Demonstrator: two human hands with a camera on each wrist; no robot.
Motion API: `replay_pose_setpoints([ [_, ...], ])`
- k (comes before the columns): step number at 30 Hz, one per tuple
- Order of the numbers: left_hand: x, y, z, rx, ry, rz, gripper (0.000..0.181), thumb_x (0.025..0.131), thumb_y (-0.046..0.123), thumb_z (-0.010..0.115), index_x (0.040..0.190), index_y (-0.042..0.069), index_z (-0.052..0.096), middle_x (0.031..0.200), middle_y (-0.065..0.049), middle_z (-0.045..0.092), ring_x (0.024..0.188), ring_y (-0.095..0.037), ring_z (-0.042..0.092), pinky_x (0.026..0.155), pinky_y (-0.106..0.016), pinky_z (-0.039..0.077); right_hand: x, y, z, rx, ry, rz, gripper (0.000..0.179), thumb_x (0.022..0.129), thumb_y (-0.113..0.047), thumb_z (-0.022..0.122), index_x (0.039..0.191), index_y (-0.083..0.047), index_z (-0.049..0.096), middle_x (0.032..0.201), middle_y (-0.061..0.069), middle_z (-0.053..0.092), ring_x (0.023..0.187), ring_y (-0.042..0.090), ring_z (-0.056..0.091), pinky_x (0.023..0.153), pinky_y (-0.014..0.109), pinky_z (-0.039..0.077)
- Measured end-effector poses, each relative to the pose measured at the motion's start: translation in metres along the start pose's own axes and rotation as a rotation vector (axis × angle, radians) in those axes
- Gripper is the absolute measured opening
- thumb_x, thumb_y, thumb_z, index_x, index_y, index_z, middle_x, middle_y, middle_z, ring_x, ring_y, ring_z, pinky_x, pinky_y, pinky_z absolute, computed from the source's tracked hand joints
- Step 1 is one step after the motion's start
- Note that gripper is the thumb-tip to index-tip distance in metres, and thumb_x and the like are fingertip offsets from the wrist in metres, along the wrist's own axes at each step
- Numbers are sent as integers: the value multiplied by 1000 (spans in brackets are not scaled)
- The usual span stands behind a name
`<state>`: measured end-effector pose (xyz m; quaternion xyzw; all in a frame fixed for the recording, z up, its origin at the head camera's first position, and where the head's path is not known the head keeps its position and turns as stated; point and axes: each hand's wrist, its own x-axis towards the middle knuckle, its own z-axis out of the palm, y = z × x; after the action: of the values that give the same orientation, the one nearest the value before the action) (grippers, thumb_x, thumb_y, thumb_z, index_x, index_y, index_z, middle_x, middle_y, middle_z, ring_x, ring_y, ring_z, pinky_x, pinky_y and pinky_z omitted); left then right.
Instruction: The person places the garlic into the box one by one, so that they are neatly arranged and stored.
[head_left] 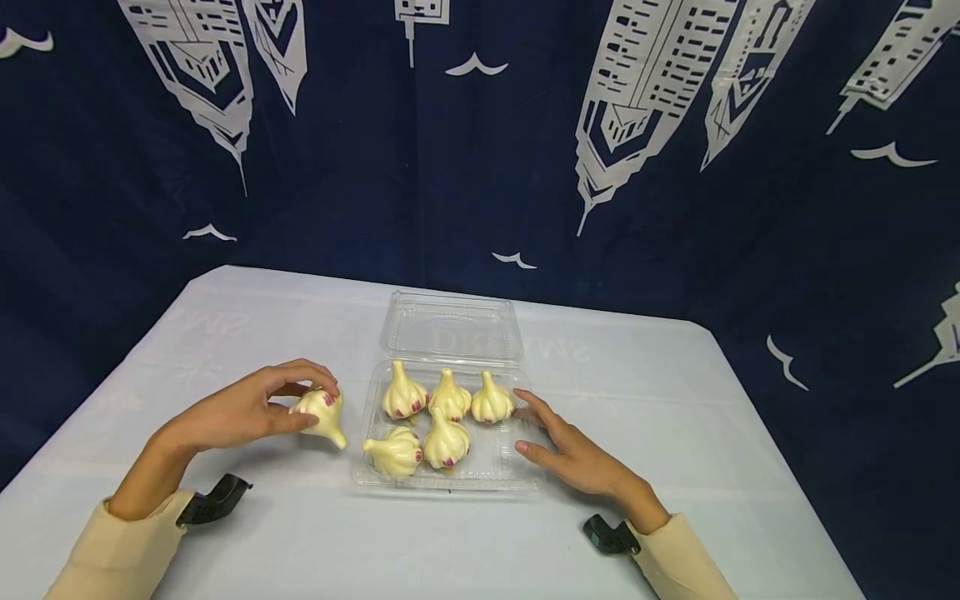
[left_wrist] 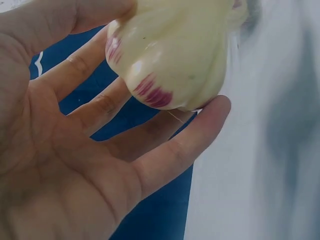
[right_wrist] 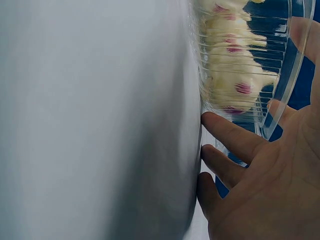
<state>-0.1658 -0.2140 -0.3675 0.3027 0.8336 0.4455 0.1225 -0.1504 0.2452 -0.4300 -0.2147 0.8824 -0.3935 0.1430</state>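
Note:
My left hand [head_left: 247, 404] pinches a garlic bulb [head_left: 324, 413] between thumb and fingers, left of a clear plastic container. In the left wrist view the purple-streaked bulb [left_wrist: 170, 55] sits against the fingertips. The container [head_left: 495, 467] stands with its lid [head_left: 453, 329] laid back behind it. Inside are three bulbs along the back, one of them a garlic bulb [head_left: 492, 400] at the right, and two in front, including a tilted garlic bulb [head_left: 395, 452]. My right hand [head_left: 581, 458] rests at the container's right side, fingers extended; in the right wrist view its fingertips [right_wrist: 212, 120] are right by the wall.
A white cloth covers the table [head_left: 637, 400]. Behind it hangs a dark blue curtain [head_left: 360, 192] printed with white buildings and birds. Black wrist devices sit at both cuffs, one a strap [head_left: 215, 500] on the left.

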Motion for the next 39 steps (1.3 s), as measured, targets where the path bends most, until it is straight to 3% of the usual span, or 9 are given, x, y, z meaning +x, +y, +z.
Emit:
replay_pose_setpoints([
  [10, 8, 17, 2, -81, 17, -29, 30, 91, 15, 75, 118, 18, 62, 133, -8, 56, 124, -39, 47, 84, -30, 57, 1, 1, 0, -5, -4, 0, 73, 101, -42, 57, 160, -35, 13, 156, 10, 42, 148, 33, 33, 116, 65, 24],
  [18, 8, 25, 1, -52, 69, -7, 33, 90, 16, 76, 119, 19, 60, 129, -4, 57, 121, -35, 49, 87, -29, 57, 1, 3, 0, -26, -6, -34, 71, 103, -39, 55, 159, -34, 13, 155, 13, 43, 147, 38, 34, 115, 68, 24],
  [27, 15, 30, 6, -49, 78, 24, 34, 90, 21, 77, 120, 23, 62, 128, 0, 56, 114, -16, 52, 87, -31, 58, 0, 3, 0, -33, 4, -38, 71, 103, -39, 55, 159, -36, 12, 155, 12, 44, 147, 37, 34, 115, 67, 25],
  [35, 27, 33, 15, -64, 74, 16, 39, 86, 25, 81, 121, 23, 63, 131, -1, 52, 117, -22, 51, 88, -33, 58, 0, 4, 1, -27, 3, -47, 71, 103, -38, 55, 159, -35, 12, 154, 12, 44, 147, 37, 33, 115, 68, 24],
  [39, 33, 37, 20, -33, 70, 10, 41, 85, 26, 82, 120, 29, 63, 128, -1, 50, 115, -20, 53, 87, -32, 58, 0, 4, 1, -28, 4, -49, 71, 103, -38, 55, 159, -35, 12, 154, 12, 45, 147, 37, 34, 115, 67, 24],
])
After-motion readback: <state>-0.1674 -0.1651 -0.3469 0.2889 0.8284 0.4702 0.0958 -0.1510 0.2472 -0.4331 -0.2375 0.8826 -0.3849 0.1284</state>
